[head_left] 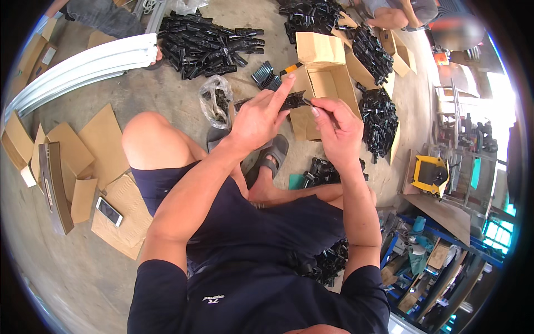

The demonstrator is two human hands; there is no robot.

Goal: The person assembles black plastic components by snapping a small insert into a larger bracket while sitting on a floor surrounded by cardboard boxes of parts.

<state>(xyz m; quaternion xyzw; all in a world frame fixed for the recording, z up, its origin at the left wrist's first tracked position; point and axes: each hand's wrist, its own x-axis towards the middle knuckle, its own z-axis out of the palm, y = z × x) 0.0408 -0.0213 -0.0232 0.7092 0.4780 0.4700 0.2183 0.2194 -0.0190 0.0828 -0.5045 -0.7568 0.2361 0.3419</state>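
Observation:
Above the near side of an open cardboard box (321, 49), a long black plastic part (293, 101) spans the gap between my hands. My left hand (256, 118) grips it from the left, index finger stretched out over it. At its right end, the thumb and fingers of my right hand (341, 129) are pinched together; whether they hold the part's tip or a small separate piece is too small to tell. Just beyond my left hand lies a row of black parts (266, 75) on the floor. A clear plastic bag (216, 99) with small dark pieces sits left of it.
Heaps of black parts lie ahead (206, 47) and to the right (379, 119). Flattened cardboard (125, 209) with a phone (109, 211) is at left, near long white curved panels (83, 67). Other people (389, 16) sit beyond. A shelf (423, 261) stands at right.

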